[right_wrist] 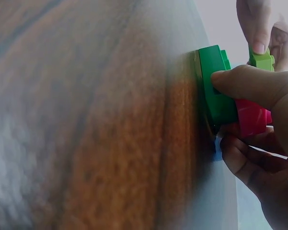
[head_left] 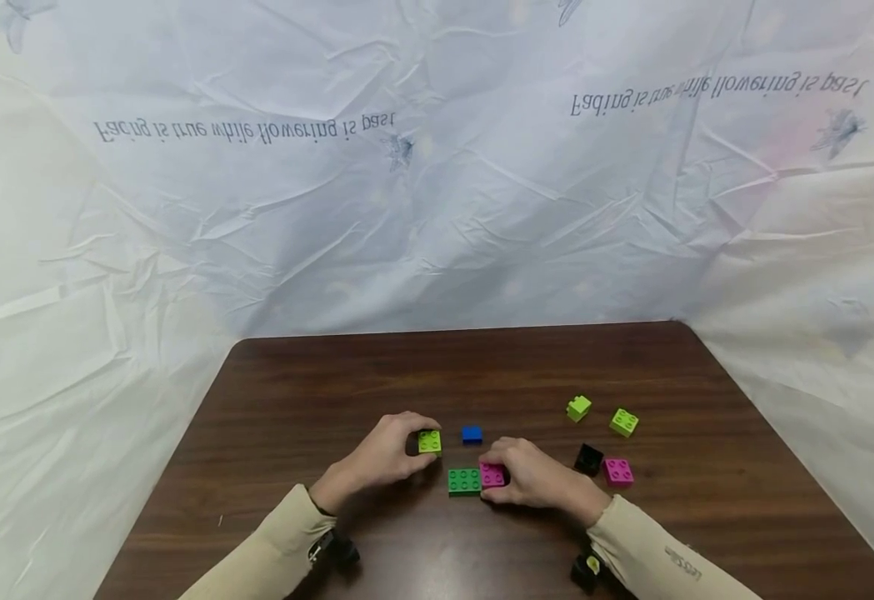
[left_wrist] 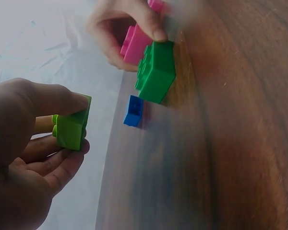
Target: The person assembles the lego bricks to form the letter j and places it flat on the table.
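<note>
My left hand (head_left: 386, 450) pinches a lime-green brick (head_left: 429, 442) between thumb and fingers, its studs facing up. In the left wrist view this lime brick (left_wrist: 71, 127) appears close, with the fingertips under its far side. My right hand (head_left: 524, 473) grips a pink brick (head_left: 491, 475) at the right end of a green brick (head_left: 464, 481). Seen from the right wrist, the pink brick (right_wrist: 252, 115) stands higher than the green brick (right_wrist: 216, 91), and the right thumb lies against the green one's side. A small blue brick (head_left: 471, 434) rests on the table just beyond both hands.
On the right of the brown table (head_left: 317, 383) lie two lime bricks (head_left: 624, 422), a black brick (head_left: 589, 459) and another pink brick (head_left: 619, 472). A pale printed sheet (head_left: 437, 208) hangs behind the table and along its sides.
</note>
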`<action>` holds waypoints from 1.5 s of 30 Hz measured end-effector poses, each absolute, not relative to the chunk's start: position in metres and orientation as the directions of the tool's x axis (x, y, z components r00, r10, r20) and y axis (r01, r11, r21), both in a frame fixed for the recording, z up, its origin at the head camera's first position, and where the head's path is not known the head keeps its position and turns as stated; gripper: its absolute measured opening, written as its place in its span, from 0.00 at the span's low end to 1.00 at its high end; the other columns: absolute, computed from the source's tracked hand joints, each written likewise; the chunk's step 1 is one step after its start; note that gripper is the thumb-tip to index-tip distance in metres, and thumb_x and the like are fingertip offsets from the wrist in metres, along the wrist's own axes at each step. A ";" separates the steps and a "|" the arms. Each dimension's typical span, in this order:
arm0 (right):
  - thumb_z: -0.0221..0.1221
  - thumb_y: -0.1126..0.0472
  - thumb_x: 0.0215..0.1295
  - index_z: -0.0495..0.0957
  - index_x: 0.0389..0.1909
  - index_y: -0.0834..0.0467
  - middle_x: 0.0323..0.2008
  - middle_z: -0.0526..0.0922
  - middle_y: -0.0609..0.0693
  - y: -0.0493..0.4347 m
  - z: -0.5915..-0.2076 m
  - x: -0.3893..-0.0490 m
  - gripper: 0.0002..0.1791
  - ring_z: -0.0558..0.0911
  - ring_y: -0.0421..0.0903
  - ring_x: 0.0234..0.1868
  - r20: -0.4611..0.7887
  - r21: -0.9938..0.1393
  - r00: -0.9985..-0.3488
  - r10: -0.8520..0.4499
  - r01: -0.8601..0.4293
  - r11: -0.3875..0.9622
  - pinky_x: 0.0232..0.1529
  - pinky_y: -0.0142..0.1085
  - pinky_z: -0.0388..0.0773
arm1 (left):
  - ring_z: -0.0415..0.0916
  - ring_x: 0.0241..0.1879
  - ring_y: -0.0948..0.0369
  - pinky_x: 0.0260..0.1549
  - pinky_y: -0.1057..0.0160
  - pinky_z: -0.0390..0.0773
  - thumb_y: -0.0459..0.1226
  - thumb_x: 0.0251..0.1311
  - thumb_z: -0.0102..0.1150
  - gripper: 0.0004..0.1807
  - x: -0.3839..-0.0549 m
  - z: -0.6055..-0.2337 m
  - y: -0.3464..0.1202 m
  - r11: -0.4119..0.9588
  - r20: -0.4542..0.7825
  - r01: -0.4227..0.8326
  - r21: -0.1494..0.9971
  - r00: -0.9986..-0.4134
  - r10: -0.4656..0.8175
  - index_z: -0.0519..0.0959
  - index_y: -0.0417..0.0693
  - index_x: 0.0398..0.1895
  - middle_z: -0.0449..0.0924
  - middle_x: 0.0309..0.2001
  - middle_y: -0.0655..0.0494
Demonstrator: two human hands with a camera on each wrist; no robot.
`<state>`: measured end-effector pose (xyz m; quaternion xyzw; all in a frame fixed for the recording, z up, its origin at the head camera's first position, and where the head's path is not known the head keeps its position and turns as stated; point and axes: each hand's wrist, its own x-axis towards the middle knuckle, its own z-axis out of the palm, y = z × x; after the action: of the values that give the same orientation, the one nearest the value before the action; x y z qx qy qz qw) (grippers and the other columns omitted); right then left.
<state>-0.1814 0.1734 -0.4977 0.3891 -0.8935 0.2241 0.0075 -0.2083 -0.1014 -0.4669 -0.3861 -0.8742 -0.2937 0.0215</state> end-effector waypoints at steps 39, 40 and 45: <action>0.68 0.51 0.58 0.83 0.45 0.59 0.35 0.80 0.44 0.172 -0.497 -0.181 0.19 0.74 0.33 0.34 0.193 -0.418 -0.679 -0.708 -0.710 0.567 0.31 0.26 0.72 | 0.74 0.38 0.68 0.36 0.71 0.75 0.42 0.57 0.69 0.20 -0.200 -0.481 -0.087 0.547 0.151 0.667 0.505 -0.693 0.705 0.80 0.46 0.52 0.81 0.45 0.56; 0.68 0.51 0.58 0.83 0.45 0.59 0.35 0.80 0.44 0.172 -0.497 -0.182 0.18 0.73 0.33 0.33 0.202 -0.415 -0.674 -0.711 -0.716 0.561 0.30 0.26 0.72 | 0.74 0.38 0.68 0.35 0.72 0.75 0.42 0.57 0.69 0.20 -0.200 -0.481 -0.087 0.547 0.150 0.667 0.505 -0.692 0.706 0.80 0.46 0.52 0.81 0.45 0.56; 0.69 0.51 0.58 0.83 0.45 0.58 0.35 0.80 0.43 0.171 -0.496 -0.183 0.18 0.73 0.33 0.33 0.203 -0.413 -0.678 -0.707 -0.714 0.566 0.30 0.26 0.72 | 0.75 0.39 0.68 0.36 0.71 0.75 0.43 0.57 0.68 0.21 -0.201 -0.481 -0.087 0.554 0.138 0.663 0.503 -0.695 0.706 0.80 0.46 0.53 0.81 0.46 0.55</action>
<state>-0.1827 0.1710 -0.4963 0.4014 -0.8847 0.2369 0.0074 -0.2005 -0.0867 -0.4815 -0.3885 -0.8807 -0.2680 -0.0398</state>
